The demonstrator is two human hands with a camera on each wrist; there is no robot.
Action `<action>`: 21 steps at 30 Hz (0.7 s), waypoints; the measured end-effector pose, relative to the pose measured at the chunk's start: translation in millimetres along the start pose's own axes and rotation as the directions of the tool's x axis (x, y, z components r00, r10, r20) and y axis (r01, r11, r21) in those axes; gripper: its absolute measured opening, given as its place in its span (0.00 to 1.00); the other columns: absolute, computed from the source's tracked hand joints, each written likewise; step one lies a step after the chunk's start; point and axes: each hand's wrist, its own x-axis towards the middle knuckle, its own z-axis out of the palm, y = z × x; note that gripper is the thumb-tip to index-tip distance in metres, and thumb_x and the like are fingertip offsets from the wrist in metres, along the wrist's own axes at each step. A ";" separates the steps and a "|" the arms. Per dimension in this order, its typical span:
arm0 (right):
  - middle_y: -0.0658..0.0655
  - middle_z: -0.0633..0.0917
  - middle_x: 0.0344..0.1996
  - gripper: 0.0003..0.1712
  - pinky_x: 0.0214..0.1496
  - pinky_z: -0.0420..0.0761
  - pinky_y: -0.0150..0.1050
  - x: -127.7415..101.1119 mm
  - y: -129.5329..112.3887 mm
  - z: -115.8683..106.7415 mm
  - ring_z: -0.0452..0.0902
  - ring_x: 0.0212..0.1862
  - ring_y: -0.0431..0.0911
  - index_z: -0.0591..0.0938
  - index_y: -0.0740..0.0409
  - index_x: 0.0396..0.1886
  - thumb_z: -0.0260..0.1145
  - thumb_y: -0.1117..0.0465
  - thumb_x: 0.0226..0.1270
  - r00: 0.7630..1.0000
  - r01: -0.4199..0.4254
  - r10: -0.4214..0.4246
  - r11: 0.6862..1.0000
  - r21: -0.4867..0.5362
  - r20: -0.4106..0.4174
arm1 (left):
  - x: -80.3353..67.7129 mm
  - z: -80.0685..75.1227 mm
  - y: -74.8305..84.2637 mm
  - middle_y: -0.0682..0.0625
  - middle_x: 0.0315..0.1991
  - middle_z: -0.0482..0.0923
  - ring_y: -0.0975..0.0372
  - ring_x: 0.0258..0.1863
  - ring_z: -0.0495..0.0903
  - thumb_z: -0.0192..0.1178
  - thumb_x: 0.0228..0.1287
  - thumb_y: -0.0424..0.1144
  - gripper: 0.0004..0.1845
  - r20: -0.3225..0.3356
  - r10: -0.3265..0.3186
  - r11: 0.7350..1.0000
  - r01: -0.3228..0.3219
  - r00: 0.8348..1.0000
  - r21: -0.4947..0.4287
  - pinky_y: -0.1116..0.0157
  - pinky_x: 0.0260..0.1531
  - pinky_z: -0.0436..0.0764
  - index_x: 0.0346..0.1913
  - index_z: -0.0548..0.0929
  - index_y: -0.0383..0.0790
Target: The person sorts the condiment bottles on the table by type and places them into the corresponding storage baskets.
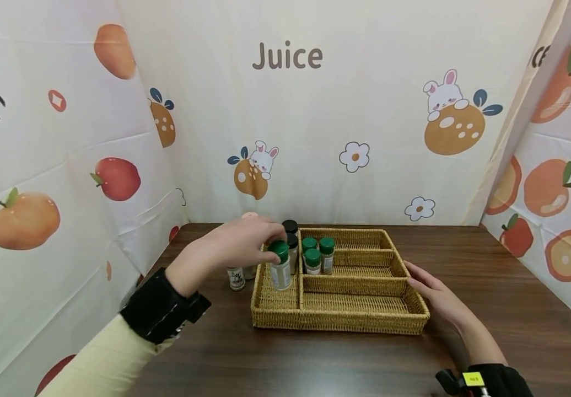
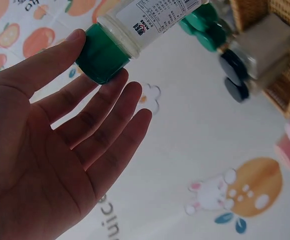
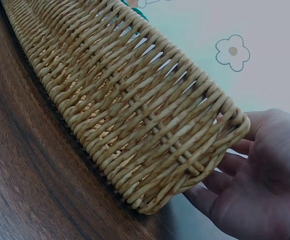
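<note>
Pinching a jar [image 1: 281,275] by its cap [image 2: 104,55] between thumb and fingertips of the left hand [image 1: 246,242], at the left compartment [image 1: 268,300] of the basket [image 1: 340,321]; contact between base and compartment floor impossible to tell. Resting the right hand [image 1: 436,292] against the basket's right end, fingers fairly straight, apparently for steadying. Judged as a carrying or placing step. Likely to call next for a firm pinch, an upright jar and, if crossing the divider [image 1: 301,295], enough lift to miss the three green-capped jars [image 1: 327,253] in the middle compartment [image 1: 365,264]. Also worth avoiding: two dark-capped jars [image 1: 292,242] just behind.

Round, green and glossy in the cap, clear at the collar, white and printed on the label [image 2: 152,20]. Rectangular and low-walled in the basket, woven from straw-coloured strands with gaps between. Dark, wood-grained and flat in the worktop [image 1: 315,364] below.
</note>
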 end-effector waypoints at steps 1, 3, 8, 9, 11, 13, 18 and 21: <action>0.72 0.51 0.78 0.37 0.54 0.70 0.25 -0.5 0.4 -0.3 0.46 0.77 0.70 0.49 0.61 0.80 0.47 0.49 0.82 1.000 -0.001 0.001 1.000 -0.002 -0.001 | 4.8 -1.1 4.3 0.55 0.36 0.77 0.62 0.37 0.71 0.67 0.65 0.50 0.12 0.001 0.006 1.000 -0.006 1.000 0.018 0.64 0.37 0.69 0.48 0.82 0.51; 0.71 0.51 0.78 0.37 0.56 0.71 0.30 -1.2 1.0 -0.5 0.46 0.77 0.69 0.49 0.61 0.80 0.46 0.49 0.82 1.000 0.000 0.000 1.000 -0.002 -0.002 | 14.6 -3.0 12.8 0.56 0.36 0.77 0.64 0.35 0.72 0.66 0.65 0.51 0.13 0.011 0.013 1.000 -0.013 1.000 0.026 0.64 0.35 0.68 0.48 0.82 0.52; 0.72 0.52 0.78 0.37 0.61 0.72 0.43 -0.3 1.7 0.4 0.49 0.76 0.69 0.50 0.61 0.80 0.46 0.48 0.82 1.000 0.023 -0.023 1.000 -0.010 -0.007 | 37.8 -4.0 30.5 0.55 0.40 0.77 0.62 0.38 0.73 0.65 0.67 0.50 0.14 0.053 0.043 0.999 -0.043 0.998 -0.015 0.63 0.39 0.71 0.50 0.81 0.50; 0.71 0.52 0.78 0.37 0.62 0.72 0.45 0.1 1.8 0.6 0.49 0.76 0.69 0.50 0.61 0.80 0.46 0.48 0.82 1.000 0.026 -0.026 1.000 -0.012 -0.009 | 42.2 -3.3 33.1 0.55 0.41 0.78 0.62 0.40 0.73 0.65 0.67 0.49 0.14 0.059 0.052 0.999 -0.051 0.997 -0.020 0.63 0.41 0.72 0.50 0.81 0.49; 0.71 0.52 0.78 0.37 0.63 0.72 0.48 0.3 2.1 1.0 0.49 0.76 0.68 0.50 0.61 0.80 0.46 0.48 0.82 1.000 0.025 -0.025 1.000 -0.012 -0.012 | 49.6 -0.4 37.4 0.55 0.43 0.78 0.62 0.41 0.74 0.65 0.67 0.50 0.15 0.070 0.061 0.998 -0.061 0.996 -0.006 0.64 0.44 0.74 0.52 0.81 0.49; 0.71 0.52 0.78 0.37 0.66 0.70 0.52 0.5 2.0 1.3 0.48 0.77 0.69 0.50 0.61 0.80 0.46 0.48 0.82 1.000 0.022 -0.022 1.000 -0.003 -0.012 | 56.1 3.8 41.1 0.55 0.44 0.79 0.62 0.42 0.74 0.64 0.67 0.50 0.15 0.078 0.067 0.998 -0.068 0.995 0.002 0.64 0.44 0.74 0.52 0.81 0.49; 0.71 0.51 0.78 0.37 0.69 0.66 0.56 1.0 1.7 1.5 0.47 0.77 0.68 0.50 0.60 0.80 0.47 0.49 0.82 1.000 0.016 -0.016 1.000 0.019 -0.012 | 68.5 16.8 47.2 0.55 0.43 0.78 0.63 0.41 0.74 0.64 0.68 0.50 0.15 0.100 0.065 0.998 -0.065 0.993 -0.005 0.64 0.41 0.75 0.52 0.82 0.50; 0.71 0.52 0.78 0.36 0.65 0.70 0.41 0.7 2.3 1.5 0.47 0.77 0.68 0.50 0.60 0.80 0.47 0.50 0.82 1.000 0.021 -0.020 1.000 0.023 -0.010 | 75.2 24.8 49.3 0.56 0.42 0.77 0.63 0.40 0.74 0.64 0.68 0.51 0.14 0.100 0.056 0.998 -0.056 0.993 -0.006 0.65 0.39 0.74 0.52 0.81 0.51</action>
